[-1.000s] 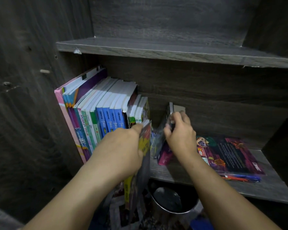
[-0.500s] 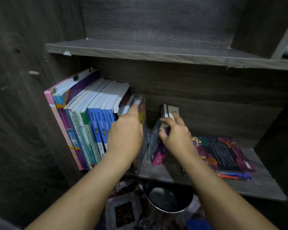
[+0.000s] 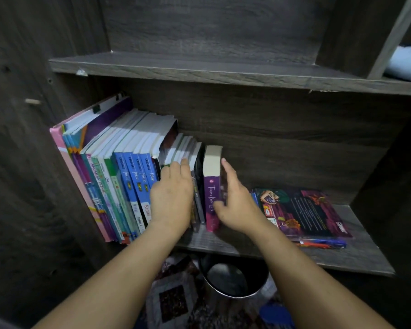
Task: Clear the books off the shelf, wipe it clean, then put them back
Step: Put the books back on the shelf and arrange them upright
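Observation:
A row of upright books (image 3: 128,181) leans against the left wall of the dark wooden shelf (image 3: 342,257). My left hand (image 3: 171,198) presses flat with straight fingers on the spines of the thin books at the row's right end. Just right of them a purple paperback (image 3: 211,186) stands upright. My right hand (image 3: 237,205) holds it, thumb across the lower spine and fingers along its right cover. A small stack of books (image 3: 301,212) lies flat further right on the same shelf.
Pens (image 3: 323,243) lie in front of the flat stack. An upper shelf board (image 3: 199,70) runs above, with a pale blue cloth (image 3: 406,65) at its far right. Below the shelf stand a round metal bin (image 3: 233,279) and a patterned mat (image 3: 173,298).
My left hand slid a thin book into the row and now presses on the spines. My right hand has stood the purple paperback upright beside the row.

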Demonstrator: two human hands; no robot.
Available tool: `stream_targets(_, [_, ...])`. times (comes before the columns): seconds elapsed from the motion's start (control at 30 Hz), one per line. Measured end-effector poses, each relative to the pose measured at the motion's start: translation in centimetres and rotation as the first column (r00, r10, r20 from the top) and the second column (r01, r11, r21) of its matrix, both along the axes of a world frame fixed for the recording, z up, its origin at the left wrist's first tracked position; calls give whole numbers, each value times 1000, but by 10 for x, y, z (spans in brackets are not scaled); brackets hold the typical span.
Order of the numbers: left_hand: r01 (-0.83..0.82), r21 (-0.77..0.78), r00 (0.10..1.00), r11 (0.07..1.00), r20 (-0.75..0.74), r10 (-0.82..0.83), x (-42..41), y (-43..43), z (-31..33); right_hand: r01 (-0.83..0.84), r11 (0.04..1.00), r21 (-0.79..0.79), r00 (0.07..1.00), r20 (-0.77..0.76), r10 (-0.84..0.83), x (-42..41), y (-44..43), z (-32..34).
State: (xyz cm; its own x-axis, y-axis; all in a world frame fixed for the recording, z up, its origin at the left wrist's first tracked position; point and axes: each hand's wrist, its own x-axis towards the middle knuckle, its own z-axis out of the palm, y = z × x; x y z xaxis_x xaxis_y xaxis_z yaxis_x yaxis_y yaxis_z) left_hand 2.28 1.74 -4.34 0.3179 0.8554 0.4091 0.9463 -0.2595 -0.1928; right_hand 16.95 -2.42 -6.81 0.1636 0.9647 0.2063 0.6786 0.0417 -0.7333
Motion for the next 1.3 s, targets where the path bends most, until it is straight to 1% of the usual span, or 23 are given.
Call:
stream_targets(0.03, [-20, 6, 1000, 1000, 6, 20, 2, 0, -2, 7, 999, -37, 1000, 5, -7, 0, 0, -2])
stream_targets(0.1, [-29, 11, 999, 1000, 41, 28, 5, -1, -4, 36, 996, -81, 997, 66, -30, 1, 1, -7])
stream_targets(0.17, [-17, 33, 996, 999, 83, 14, 7, -2, -4, 41, 994, -100, 990, 141, -27, 0, -1, -9])
stream_targets(0.3, [13, 75, 978, 997, 208, -29, 7, -9, -3, 26, 991, -133, 973, 230, 5, 5, -6, -9])
stream_targets(0.33, [53, 100, 972, 994, 222, -75, 6, -11, -3, 30, 992, -121, 964, 265, 3, 9, -7, -8])
stream_targets(0.43, [276, 151, 918, 949, 252, -307, 10, -20, -6, 89, 992, -87, 928, 368, -51, 25, -19, -2])
stream_targets(0.5, [389, 117, 874, 914, 266, -406, 17, -27, -4, 145, 986, -79, 907, 409, -101, 40, -29, -1])
stream_targets(0.57, [464, 45, 852, 885, 248, -460, 26, -32, -5, 202, 976, -85, 878, 457, -142, 56, -42, -3])
stream_targets(0.7, [525, -86, 839, 847, 219, -498, 52, -40, -15, 320, 943, -93, 787, 580, -210, 90, -73, -10])
stream_targets(0.77, [546, -143, 831, 825, 217, -513, 67, -45, -22, 353, 927, -126, 745, 638, -197, 108, -90, -18])
stream_targets(0.9, [572, -243, 820, 783, 186, -541, 92, -50, -44, 395, 891, -225, 756, 630, -176, 137, -120, -32])
stream_targets(1.0, [603, -315, 797, 733, 187, -574, 108, -52, -62, 475, 825, -306, 743, 641, -190, 155, -132, -40])
stream_targets(1.07, [617, -366, 783, 697, 195, -590, 115, -53, -72, 517, 776, -363, 752, 625, -209, 164, -132, -43])
stream_targets(1.13, [619, -416, 778, 666, 208, -593, 124, -55, -81, 524, 737, -427, 795, 556, -243, 174, -130, -46])
stream_targets(1.2, [609, -446, 785, 656, 223, -577, 130, -55, -85, 503, 703, -502, 851, 432, -299, 180, -126, -48])
stream_targets(1.23, [606, -445, 789, 659, 231, -569, 132, -55, -86, 503, 695, -513, 860, 375, -345, 181, -122, -48])
stream_targets(1.27, [606, -440, 790, 662, 238, -565, 135, -54, -88, 528, 688, -497, 849, 336, -408, 181, -118, -49])
stream_targets(1.3, [610, -437, 789, 661, 248, -563, 136, -52, -89, 576, 674, -462, 818, 315, -482, 181, -114, -51])
